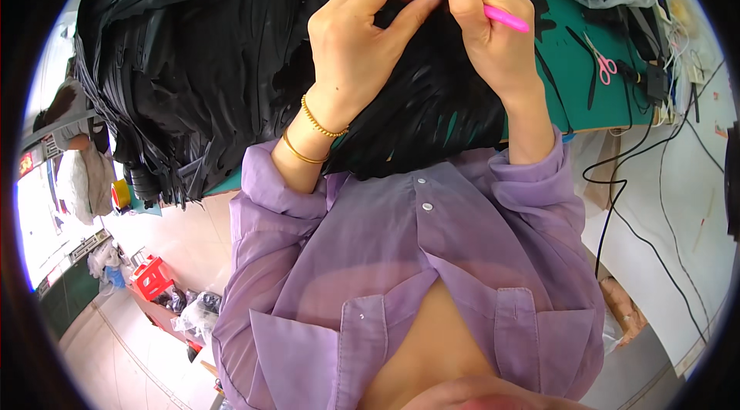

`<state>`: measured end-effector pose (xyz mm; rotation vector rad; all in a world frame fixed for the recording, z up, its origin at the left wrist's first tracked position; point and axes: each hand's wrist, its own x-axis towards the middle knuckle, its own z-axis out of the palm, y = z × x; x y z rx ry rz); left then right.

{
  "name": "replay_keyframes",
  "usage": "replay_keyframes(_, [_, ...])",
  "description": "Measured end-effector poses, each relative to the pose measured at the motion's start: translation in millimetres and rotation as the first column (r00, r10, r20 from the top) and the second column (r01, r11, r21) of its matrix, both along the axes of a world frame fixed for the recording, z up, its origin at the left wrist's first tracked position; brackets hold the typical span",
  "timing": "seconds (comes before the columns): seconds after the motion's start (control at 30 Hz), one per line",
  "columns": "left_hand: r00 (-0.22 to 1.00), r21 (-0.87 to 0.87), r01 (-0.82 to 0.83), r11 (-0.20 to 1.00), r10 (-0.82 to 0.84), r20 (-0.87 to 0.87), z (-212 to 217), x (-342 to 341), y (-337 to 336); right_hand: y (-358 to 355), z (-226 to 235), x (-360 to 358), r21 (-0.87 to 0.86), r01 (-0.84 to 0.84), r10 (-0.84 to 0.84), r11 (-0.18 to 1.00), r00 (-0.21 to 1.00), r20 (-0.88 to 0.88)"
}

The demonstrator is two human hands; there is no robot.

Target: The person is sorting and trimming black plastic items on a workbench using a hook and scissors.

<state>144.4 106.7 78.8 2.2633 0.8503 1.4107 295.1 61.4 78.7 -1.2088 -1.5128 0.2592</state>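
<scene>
Both hands meet above the black strips (432,102) heaped on the green worktop (570,78). The left hand (358,40) has its fingers (408,13) pinched on one strip's end to steady it; the right hand (493,32) grips a pink pen (506,18) beside that pinch. Scissors (603,63) lie right of the strips.

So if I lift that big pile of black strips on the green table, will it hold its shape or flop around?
Probably floppy: the black strips droop over the green table edge and bend under the left hand and right hand. Loose strips would likely slide apart. The pile looks bulky, perhaps awkward rather than heavy.
</scene>
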Motion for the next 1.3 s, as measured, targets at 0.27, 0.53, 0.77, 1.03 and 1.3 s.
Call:
replay_keyframes(0.27, [0.948, -0.139, -0.082, 0.987, 0.121, 0.295, -3, -16, -7, 13, 7, 3, 0.029, 0.326, -0.323, 0.945, 0.944, -0.064])
replay_keyframes(0.53, [0.476, -0.727, 0.034, 0.686, 0.629, 0.615, -7, -403, 25, 29, -54, 85, 0.011, 0.59, -0.59, 0.807, 0.806, 0.053])
replay_keyframes(0.77, [0.101, -0.554, -0.766, 0.326, 0.912, 0.397, 49, -552, -17, 18, -63, 98, -0.061, 0.538, -0.54, 0.841, 0.841, -0.035])
replay_keyframes(1.03, [0.984, -0.529, 0.083, 0.844, 0.013, 0.175, 27, -54, 10, 28, 10, 27, 0.032, 0.229, -0.229, 0.973, 0.973, -0.01])
replay_keyframes(1.3, [0.985, -0.614, 0.171, 0.77, -0.15, 0.085, -14, 29, 16, 20, 29, 31, 0.075, 0.037, -0.045, 0.996, 0.994, 0.104])
